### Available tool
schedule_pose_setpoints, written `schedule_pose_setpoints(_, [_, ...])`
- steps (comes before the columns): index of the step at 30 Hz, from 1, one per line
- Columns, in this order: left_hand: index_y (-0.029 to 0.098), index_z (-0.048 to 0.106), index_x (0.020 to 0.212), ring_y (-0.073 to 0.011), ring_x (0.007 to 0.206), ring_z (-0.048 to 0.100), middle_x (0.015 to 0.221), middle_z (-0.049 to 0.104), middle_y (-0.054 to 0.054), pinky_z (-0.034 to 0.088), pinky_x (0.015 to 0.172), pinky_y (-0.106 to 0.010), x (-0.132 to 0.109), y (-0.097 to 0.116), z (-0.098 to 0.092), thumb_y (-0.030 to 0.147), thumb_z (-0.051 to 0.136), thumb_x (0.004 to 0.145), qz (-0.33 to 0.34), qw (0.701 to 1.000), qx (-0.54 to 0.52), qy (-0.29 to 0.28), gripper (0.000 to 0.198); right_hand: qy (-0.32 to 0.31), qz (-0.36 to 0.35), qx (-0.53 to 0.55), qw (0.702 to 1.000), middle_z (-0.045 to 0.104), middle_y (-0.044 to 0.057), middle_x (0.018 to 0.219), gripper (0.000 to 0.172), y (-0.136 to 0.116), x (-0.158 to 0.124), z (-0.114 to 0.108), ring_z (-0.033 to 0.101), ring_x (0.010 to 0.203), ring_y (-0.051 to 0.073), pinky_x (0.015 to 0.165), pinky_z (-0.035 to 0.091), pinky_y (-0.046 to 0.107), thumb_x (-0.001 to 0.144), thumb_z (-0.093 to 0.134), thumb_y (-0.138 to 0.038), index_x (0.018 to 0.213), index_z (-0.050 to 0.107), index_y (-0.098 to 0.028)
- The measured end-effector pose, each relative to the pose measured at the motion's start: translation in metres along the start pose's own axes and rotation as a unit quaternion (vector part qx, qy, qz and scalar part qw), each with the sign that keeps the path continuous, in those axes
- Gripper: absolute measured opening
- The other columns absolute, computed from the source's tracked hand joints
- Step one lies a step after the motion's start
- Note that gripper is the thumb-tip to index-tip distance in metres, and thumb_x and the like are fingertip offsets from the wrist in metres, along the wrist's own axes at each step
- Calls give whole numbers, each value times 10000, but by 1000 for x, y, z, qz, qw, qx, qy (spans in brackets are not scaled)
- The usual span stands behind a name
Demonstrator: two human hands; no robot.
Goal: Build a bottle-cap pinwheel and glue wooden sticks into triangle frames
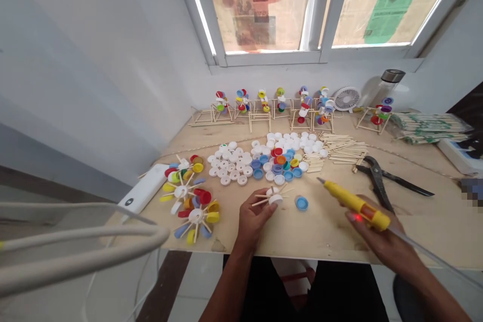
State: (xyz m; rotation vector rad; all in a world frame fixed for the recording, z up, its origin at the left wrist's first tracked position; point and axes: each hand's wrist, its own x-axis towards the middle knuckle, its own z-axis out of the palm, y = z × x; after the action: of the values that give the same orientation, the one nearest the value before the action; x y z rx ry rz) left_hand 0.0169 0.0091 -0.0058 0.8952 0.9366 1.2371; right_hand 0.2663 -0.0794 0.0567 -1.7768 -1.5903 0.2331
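My left hand (253, 216) pinches a white bottle cap with thin wooden sticks radiating from it (273, 196), resting on the plywood board (324, 231). My right hand (381, 239) is closed round a yellow glue pen (352, 204) with a red lit section, its tip pointing left toward the cap. A blue cap (301, 204) lies between the two hands.
Loose white and coloured caps (264, 161) fill the middle of the board. Three finished cap wheels (190, 196) lie at left. Wheel stands (271, 105) line the back wall. Stick piles (343, 148), black pliers (381, 176), a small fan (346, 98) and a power bank (145, 191) lie around.
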Motion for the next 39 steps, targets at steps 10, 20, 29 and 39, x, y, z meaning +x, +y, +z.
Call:
schedule_pose_setpoints(10, [179, 666, 1000, -190, 909, 655, 993, 702, -67, 516, 839, -297, 1, -5, -6, 265, 788, 613, 26, 999, 38, 6, 415, -136, 40, 137, 980, 547, -7, 710, 203, -36, -11, 36, 524, 628, 125, 544, 410, 223, 851, 509, -386, 755, 523, -208])
schedule_pose_setpoints(20, [178, 661, 1009, -222, 935, 654, 1016, 697, -83, 522, 856, -336, 3, -8, -9, 299, 776, 627, 46, 994, 102, 17, 417, -113, -9, 98, 989, 569, 2, 755, 159, -40, -9, 52, 546, 682, 132, 607, 414, 243, 866, 490, -346, 781, 506, -214])
schedule_pose_setpoints(29, [179, 661, 1015, -229, 961, 649, 1035, 691, -86, 515, 877, -346, 3, -7, -10, 338, 759, 646, 59, 987, 148, 17, 414, -77, -56, 58, 994, 562, 11, 687, 200, -40, -5, 61, 523, 624, 137, 567, 390, 255, 874, 478, -361, 756, 522, -205])
schedule_pose_setpoints(39, [182, 657, 1014, -222, 923, 667, 1012, 706, -78, 539, 822, -317, -3, -2, -8, 379, 776, 615, 26, 984, 162, 63, 461, -98, -23, 34, 994, 568, 16, 706, 173, -49, -3, 56, 512, 654, 136, 597, 370, 255, 867, 475, -337, 783, 527, -195])
